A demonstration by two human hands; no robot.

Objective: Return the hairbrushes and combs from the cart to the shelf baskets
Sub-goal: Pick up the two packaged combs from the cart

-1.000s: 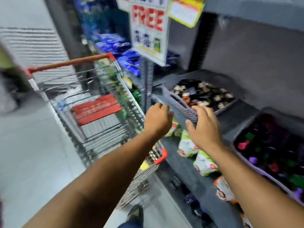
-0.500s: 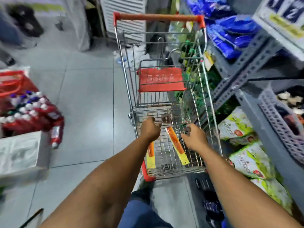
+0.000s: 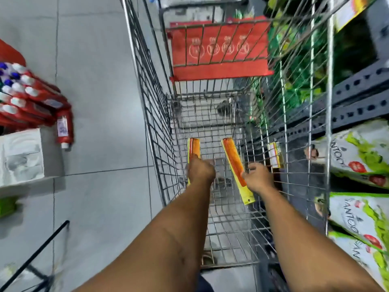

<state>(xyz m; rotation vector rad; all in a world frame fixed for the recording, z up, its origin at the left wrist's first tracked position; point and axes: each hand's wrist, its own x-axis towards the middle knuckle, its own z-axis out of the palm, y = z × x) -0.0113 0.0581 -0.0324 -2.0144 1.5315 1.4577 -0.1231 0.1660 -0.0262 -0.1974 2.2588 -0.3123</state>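
Two orange combs in yellow card packs lie on the floor of the wire cart [image 3: 160,127]. My left hand [image 3: 200,170] is down in the cart with its fingers closed over the lower part of the left comb [image 3: 194,147]. My right hand [image 3: 257,178] sits against the right edge of the second comb [image 3: 232,159], fingers loosely curled and apart, with nothing visibly gripped. A third small yellow pack [image 3: 274,154] stands against the cart's right wall. The shelf baskets are out of view.
The cart's red child-seat flap [image 3: 219,49] is folded at its far end. A grey metal shelf [image 3: 357,98] with green-and-white bags [image 3: 362,157] runs along the right. Red bottles [image 3: 31,102] and a white box [image 3: 21,157] lie on the tiled floor at left.
My view swung from the shelf baskets down into the cart. Both hands left the basket rim and dropped to the combs; the left hand has closed on the left comb.
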